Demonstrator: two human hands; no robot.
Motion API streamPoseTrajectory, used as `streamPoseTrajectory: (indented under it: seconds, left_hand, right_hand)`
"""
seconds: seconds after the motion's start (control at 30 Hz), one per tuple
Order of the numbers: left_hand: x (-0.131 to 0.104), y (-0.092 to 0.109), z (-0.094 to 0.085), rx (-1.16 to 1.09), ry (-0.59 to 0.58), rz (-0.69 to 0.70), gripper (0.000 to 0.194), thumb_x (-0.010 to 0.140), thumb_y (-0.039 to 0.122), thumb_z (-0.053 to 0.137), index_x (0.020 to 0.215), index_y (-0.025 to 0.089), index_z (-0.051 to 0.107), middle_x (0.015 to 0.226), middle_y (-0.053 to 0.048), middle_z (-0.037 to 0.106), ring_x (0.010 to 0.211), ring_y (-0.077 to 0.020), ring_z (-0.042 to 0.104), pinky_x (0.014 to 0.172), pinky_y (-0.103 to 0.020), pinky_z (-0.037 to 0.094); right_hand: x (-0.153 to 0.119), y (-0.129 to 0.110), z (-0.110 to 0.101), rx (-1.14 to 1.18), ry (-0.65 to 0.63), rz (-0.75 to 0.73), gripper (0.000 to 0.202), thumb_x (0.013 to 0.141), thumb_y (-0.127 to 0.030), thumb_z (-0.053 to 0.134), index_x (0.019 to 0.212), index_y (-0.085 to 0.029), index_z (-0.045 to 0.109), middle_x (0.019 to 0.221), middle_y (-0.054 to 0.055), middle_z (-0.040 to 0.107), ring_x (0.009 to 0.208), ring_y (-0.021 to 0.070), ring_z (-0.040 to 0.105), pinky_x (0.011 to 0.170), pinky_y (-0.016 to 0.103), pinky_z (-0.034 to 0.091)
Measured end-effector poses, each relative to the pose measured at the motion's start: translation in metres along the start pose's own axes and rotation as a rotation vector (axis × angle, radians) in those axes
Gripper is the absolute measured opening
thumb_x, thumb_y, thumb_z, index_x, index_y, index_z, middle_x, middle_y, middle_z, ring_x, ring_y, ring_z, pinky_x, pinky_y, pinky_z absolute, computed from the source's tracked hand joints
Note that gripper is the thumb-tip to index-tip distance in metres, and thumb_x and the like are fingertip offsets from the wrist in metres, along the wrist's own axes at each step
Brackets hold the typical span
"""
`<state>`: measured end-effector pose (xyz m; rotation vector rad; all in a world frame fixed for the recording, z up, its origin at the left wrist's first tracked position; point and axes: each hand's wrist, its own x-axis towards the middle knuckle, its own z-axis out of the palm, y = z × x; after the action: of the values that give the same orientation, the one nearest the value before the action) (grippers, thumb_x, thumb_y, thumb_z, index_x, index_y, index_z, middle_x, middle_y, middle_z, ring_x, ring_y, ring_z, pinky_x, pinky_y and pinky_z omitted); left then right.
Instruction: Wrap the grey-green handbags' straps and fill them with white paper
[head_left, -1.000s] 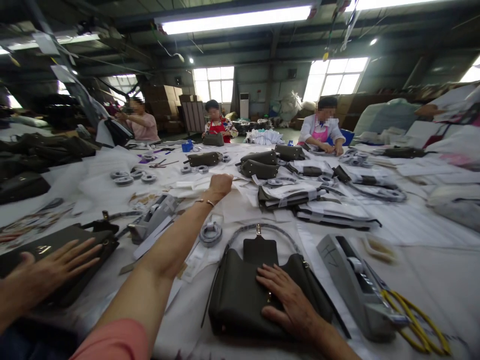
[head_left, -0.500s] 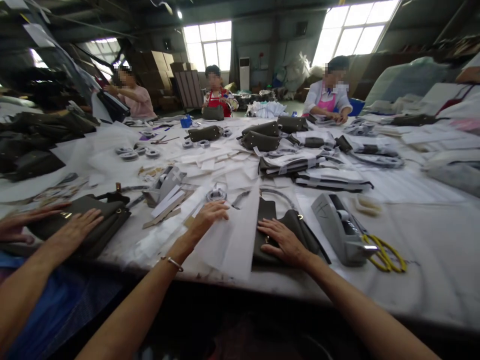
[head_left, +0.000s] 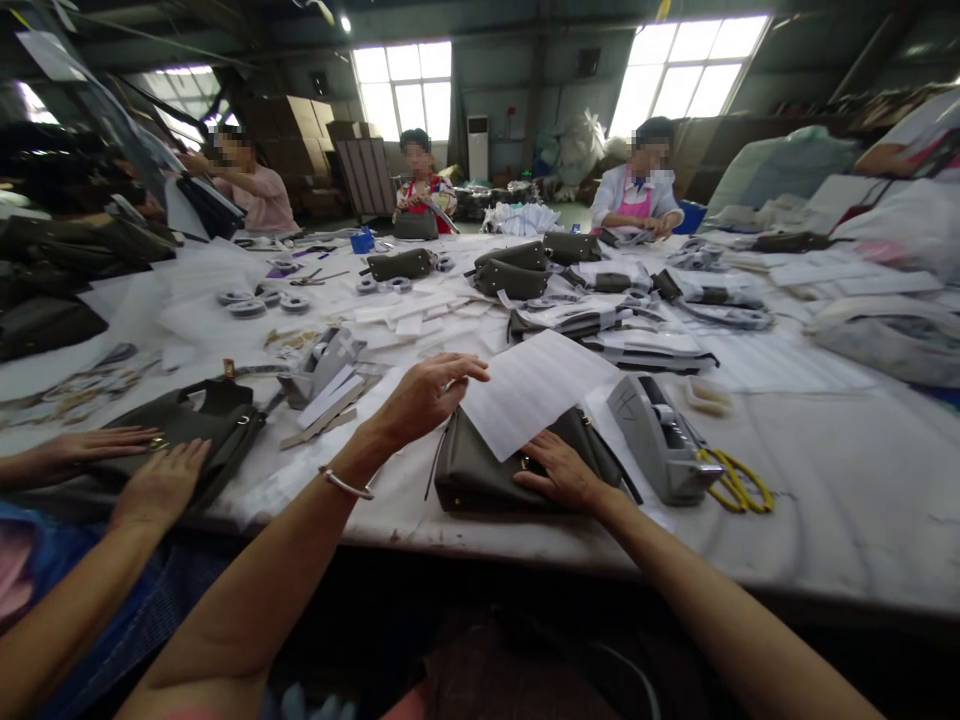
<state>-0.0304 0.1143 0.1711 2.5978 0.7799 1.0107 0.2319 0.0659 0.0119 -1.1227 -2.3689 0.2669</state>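
Observation:
A dark olive handbag (head_left: 480, 475) lies in front of me at the table's near edge. Over its upper part slants a thin white sheet (head_left: 536, 385), covering much of the handle side. My left hand (head_left: 427, 400), a bracelet on its wrist, is raised at the sheet's left edge with the fingers closed on it. Flat on the bag's front beside a gold clasp rests my right hand (head_left: 559, 472), fingers spread, close to the sheet's lower corner.
Right of the bag are a grey tape dispenser (head_left: 660, 440) and yellow-handled scissors (head_left: 739, 482). At left, a co-worker's hands (head_left: 161, 485) press on another olive handbag (head_left: 225, 405). Wrapped bags (head_left: 645, 350) lie farther back, and several people sit or stand across the table.
My left hand has lifted the white sheet up and right across the bag, uncovering the bag's left side. My right hand stays on the bag. The view has shifted slightly.

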Motion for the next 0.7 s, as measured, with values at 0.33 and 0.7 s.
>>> streamPoseTrajectory:
  seconds: [0.33, 0.7]
  left_hand:
    - [0.065, 0.001, 0.141, 0.417, -0.489, -0.279, 0.084, 0.083, 0.058, 0.066, 0.147, 0.016, 0.032, 0.154, -0.021, 0.035, 0.143, -0.0385, 0.031, 0.107, -0.057, 0.038]
    - [0.053, -0.029, 0.178, 0.483, -0.625, -0.328, 0.028, 0.091, 0.029, 0.056, 0.113, 0.012, 0.061, 0.109, -0.016, 0.067, 0.106, -0.0271, 0.066, 0.089, -0.037, 0.053]
  right_hand:
    - [-0.002, 0.001, 0.004, -0.024, 0.035, 0.007, 0.040, 0.090, -0.048, 0.063, 0.119, -0.020, 0.065, 0.123, 0.012, 0.065, 0.120, 0.0296, 0.055, 0.108, 0.050, 0.040]
    - [0.000, 0.003, 0.003, 0.104, 0.049, 0.010, 0.047, 0.089, -0.049, 0.064, 0.126, -0.020, 0.059, 0.126, 0.012, 0.062, 0.120, 0.0287, 0.055, 0.105, 0.047, 0.042]
